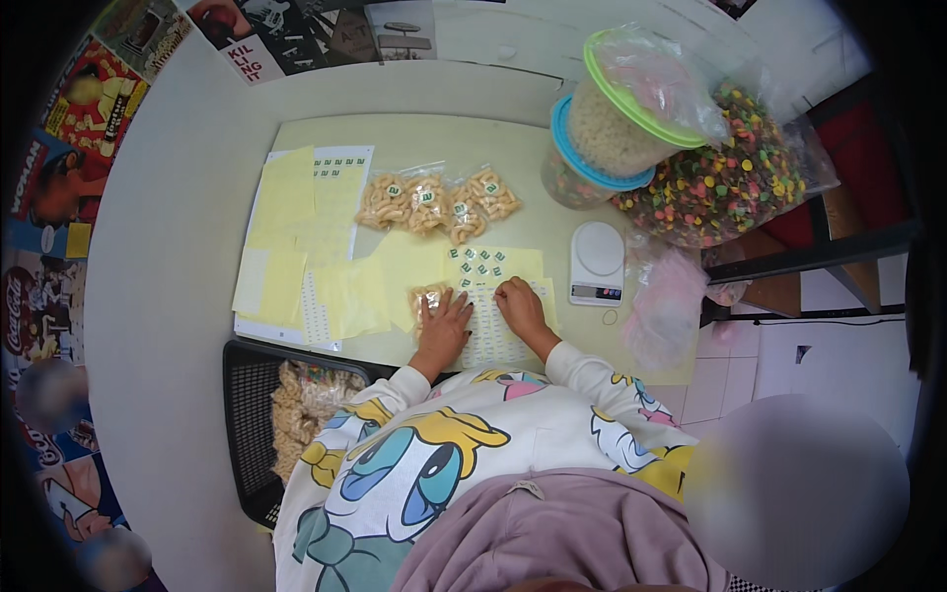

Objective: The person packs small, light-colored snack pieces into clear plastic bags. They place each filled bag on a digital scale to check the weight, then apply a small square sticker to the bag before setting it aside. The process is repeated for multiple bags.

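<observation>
My left hand lies flat with spread fingers, partly over a clear bag of snack rings and partly over the edge of a sticker sheet. Over that sheet's upper part, my right hand is curled, thumb and fingertips together. Whether a sticker is between those fingertips is too small to see. Round white stickers with a green mark sit on the yellow backing paper just beyond my hands. Farther back are several filled snack bags, each bearing such a round sticker.
Yellow and white sheets overlap on the table's left. A white digital scale stands right, near pink plastic bags. Behind it are stacked lidded tubs and a large bag of colourful snacks. A black basket holds snack bags below left.
</observation>
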`<control>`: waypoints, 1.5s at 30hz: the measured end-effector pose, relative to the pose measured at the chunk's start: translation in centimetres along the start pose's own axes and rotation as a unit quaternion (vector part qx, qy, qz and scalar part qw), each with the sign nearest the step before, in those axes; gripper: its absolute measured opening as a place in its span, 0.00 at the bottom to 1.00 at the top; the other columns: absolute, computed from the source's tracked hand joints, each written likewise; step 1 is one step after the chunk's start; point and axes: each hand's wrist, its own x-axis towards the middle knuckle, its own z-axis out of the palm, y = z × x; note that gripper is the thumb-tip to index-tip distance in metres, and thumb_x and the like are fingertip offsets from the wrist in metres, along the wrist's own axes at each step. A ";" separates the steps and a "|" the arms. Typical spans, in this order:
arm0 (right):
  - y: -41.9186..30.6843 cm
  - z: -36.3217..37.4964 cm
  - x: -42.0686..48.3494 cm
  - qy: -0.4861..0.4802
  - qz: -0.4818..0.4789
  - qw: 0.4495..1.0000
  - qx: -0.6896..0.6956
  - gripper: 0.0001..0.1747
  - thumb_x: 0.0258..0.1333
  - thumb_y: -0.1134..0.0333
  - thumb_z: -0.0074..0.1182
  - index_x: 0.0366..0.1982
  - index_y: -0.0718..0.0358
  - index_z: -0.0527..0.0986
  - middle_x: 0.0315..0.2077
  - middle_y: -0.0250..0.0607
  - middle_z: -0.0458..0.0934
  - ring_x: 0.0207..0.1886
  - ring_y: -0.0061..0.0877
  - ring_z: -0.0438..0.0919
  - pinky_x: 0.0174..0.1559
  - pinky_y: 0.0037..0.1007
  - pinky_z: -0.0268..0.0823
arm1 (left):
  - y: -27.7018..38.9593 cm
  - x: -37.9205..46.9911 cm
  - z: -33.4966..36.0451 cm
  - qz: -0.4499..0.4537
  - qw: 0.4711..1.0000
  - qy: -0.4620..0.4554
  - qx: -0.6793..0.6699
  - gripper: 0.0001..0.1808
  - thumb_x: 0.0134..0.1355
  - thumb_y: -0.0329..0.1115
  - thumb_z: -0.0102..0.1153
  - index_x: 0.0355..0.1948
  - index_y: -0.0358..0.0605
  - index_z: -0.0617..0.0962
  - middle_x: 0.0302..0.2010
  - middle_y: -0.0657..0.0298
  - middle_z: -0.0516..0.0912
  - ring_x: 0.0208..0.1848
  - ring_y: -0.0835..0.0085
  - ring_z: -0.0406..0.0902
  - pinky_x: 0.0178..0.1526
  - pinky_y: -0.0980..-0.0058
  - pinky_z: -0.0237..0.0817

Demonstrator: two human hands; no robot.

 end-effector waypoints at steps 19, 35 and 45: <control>-2.2 -2.4 0.8 -0.084 0.072 0.994 -0.014 0.07 0.56 0.68 0.51 0.34 0.64 0.71 0.33 0.47 0.79 0.37 0.41 0.78 0.38 0.40 0.69 | 0.3 0.6 -0.9 -0.014 1.000 -0.019 0.018 0.29 0.49 0.41 0.65 0.55 0.53 0.76 0.63 0.66 0.67 0.68 0.59 0.55 0.64 0.31 0.31; 1.0 -2.8 -0.1 -0.013 0.111 0.980 0.164 0.08 0.56 0.69 0.54 0.35 0.66 0.72 0.36 0.47 0.77 0.37 0.38 0.79 0.41 0.35 0.70 | -4.4 -1.0 -2.2 0.080 0.993 0.050 -0.075 0.22 0.50 0.26 0.56 0.49 0.48 0.77 0.57 0.57 0.72 0.62 0.54 0.63 0.64 0.49 0.50; 1.5 -3.1 -0.6 0.008 0.101 0.980 0.170 0.07 0.54 0.71 0.55 0.34 0.67 0.72 0.35 0.47 0.77 0.38 0.37 0.79 0.41 0.33 0.71 | -6.6 -2.0 -3.0 0.011 0.994 -0.016 0.103 0.18 0.55 0.33 0.55 0.48 0.55 0.78 0.51 0.63 0.75 0.63 0.60 0.63 0.66 0.42 0.42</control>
